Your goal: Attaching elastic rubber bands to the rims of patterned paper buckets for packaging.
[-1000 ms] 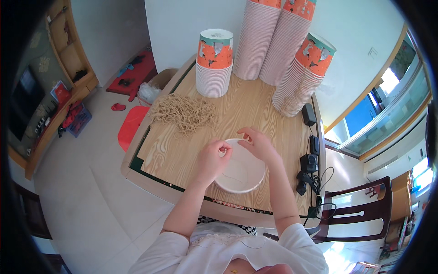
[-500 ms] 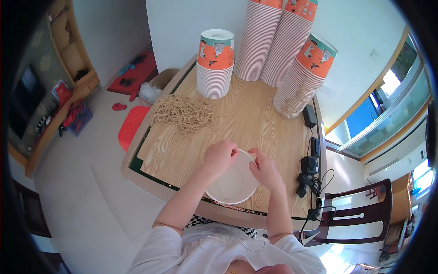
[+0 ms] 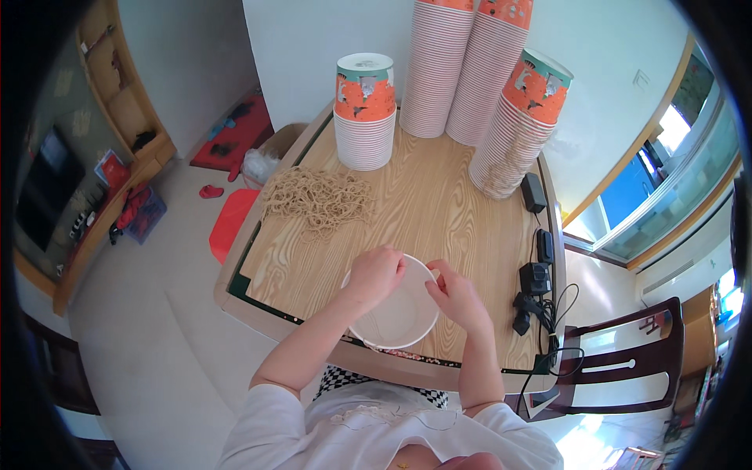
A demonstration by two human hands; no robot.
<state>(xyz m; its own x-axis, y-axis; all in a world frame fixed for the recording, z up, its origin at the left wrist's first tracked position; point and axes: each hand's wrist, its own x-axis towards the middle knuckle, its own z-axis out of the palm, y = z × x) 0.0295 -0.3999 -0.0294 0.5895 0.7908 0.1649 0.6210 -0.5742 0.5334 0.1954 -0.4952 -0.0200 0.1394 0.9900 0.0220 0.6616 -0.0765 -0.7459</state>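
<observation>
A paper bucket [image 3: 411, 317], white inside, is tipped toward me at the table's near edge. A thin strand of cord is faintly visible inside it, by its lower left side. Over the bucket's far left rim is my left hand [image 3: 374, 276], its fingers pinched together; what they hold is hidden. My right hand [image 3: 457, 296] grips the right rim between thumb and fingers. Beyond my left hand lies a loose heap of tan cord [image 3: 317, 200].
Upside-down bucket stacks stand at the back: a short stack [image 3: 365, 141], tall stacks [image 3: 433, 86] and a cord-draped stack [image 3: 513, 133]. Black power adapters [image 3: 534, 278] and cables line the right edge. A dark chair [image 3: 623, 364] stands right; a red stool [image 3: 231, 223] stands left.
Both hands remain at the bucket's rim, with only a slight shift of the bucket and left hand to the left. The whole view has also shifted slightly.
</observation>
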